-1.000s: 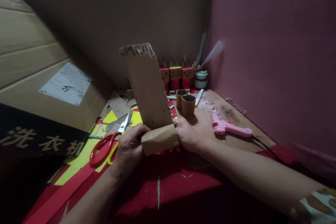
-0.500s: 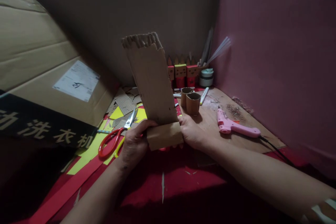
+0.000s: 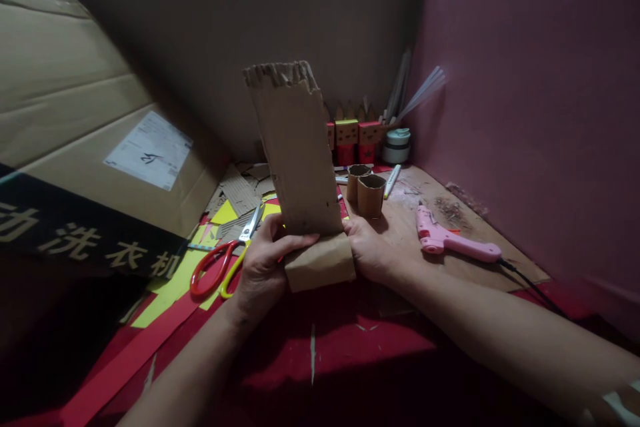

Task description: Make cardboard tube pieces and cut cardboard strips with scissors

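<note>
A long cardboard strip (image 3: pixel 303 153) stands upright before me, its torn top edge showing the corrugation and its lower end bent over toward me. My left hand (image 3: pixel 267 257) grips the left side of the bend, thumb lying along the fold. On the other side my right hand (image 3: pixel 370 250) is closed on the right edge; its fingertips are hidden behind the cardboard. Scissors (image 3: pixel 215 270) with red and yellow handles lie just left of my left hand. Beyond my right hand stand two short cardboard tubes (image 3: pixel 371 197), side by side.
A pink glue gun (image 3: pixel 440 237) with a black cord lies on the wooden board (image 3: pixel 405 260) at right. Yellow paper (image 3: pixel 165 293) and cardboard scraps (image 3: pixel 240 190) cover the left. A big carton (image 3: pixel 90 120) leans in from the left. Small box figures (image 3: pixel 346 140) stand behind.
My left thumb has moved right across the folded part, which now tilts more. The whole view has shifted slightly, with the strip a little farther right.
</note>
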The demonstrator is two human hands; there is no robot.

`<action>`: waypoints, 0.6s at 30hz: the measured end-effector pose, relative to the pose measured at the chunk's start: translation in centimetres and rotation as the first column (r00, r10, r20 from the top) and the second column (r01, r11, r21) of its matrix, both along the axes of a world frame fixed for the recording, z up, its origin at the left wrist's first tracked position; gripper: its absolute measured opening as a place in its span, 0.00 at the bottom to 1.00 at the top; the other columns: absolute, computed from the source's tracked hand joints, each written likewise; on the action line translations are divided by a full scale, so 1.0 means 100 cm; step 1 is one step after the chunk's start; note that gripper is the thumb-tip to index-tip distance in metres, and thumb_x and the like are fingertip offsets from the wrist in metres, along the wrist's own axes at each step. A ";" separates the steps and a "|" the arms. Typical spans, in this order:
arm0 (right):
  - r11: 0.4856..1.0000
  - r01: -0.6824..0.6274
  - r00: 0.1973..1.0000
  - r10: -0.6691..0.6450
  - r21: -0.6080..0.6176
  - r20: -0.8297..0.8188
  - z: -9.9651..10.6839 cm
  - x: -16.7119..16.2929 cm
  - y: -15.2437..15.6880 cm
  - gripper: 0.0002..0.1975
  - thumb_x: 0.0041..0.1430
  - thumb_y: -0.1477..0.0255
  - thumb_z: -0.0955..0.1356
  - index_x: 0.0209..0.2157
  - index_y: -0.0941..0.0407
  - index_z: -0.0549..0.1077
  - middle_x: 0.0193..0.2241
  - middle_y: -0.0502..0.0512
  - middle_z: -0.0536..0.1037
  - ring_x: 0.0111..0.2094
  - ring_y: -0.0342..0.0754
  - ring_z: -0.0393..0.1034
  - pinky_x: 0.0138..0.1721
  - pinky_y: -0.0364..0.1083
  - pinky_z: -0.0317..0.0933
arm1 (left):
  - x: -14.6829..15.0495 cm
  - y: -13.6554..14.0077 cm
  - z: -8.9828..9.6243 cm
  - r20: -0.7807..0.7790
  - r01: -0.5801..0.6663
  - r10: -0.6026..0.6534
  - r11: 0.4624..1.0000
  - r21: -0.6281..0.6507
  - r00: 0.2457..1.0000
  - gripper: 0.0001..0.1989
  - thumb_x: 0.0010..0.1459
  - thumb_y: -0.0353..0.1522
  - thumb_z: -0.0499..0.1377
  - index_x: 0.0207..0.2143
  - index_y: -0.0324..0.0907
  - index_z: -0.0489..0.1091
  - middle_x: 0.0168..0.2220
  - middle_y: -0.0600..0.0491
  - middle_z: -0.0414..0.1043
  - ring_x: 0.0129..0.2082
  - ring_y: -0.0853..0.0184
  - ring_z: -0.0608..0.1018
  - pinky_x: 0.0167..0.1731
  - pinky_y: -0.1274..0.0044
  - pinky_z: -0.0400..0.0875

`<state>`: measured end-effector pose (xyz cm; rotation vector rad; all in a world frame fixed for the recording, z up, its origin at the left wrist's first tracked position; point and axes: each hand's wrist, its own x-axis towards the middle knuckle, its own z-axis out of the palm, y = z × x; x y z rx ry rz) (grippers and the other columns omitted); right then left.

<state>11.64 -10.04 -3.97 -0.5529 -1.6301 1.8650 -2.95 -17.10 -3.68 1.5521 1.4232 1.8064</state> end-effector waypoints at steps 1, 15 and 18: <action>1.000 0.000 1.000 0.000 -0.001 -0.023 -0.002 0.000 0.000 0.11 0.45 0.72 0.67 0.32 0.59 0.76 0.21 0.50 0.76 0.24 0.46 0.71 0.23 0.42 0.62 | 0.002 0.002 0.000 0.083 -0.028 0.029 0.999 -0.020 0.996 0.09 0.38 0.31 0.70 0.26 0.46 0.78 0.35 0.52 0.72 0.38 0.62 0.76 0.36 0.75 0.75; 0.995 0.071 0.996 -0.074 -0.065 -0.042 -0.010 -0.002 0.006 0.09 0.41 0.69 0.69 0.27 0.59 0.75 0.18 0.50 0.75 0.17 0.44 0.66 0.17 0.41 0.59 | -0.016 -0.007 0.002 -0.187 0.049 -0.025 0.991 0.127 0.982 0.12 0.48 0.23 0.60 0.33 0.47 0.76 0.42 0.52 0.67 0.47 0.66 0.70 0.39 0.80 0.67; 0.992 0.074 0.995 -0.080 -0.104 -0.054 -0.015 -0.003 0.008 0.11 0.45 0.66 0.68 0.28 0.60 0.74 0.15 0.50 0.72 0.13 0.42 0.62 0.13 0.40 0.55 | -0.017 -0.004 0.001 -0.158 0.083 -0.060 0.986 0.147 0.986 0.13 0.48 0.21 0.60 0.35 0.46 0.73 0.42 0.53 0.67 0.39 0.72 0.71 0.35 0.82 0.66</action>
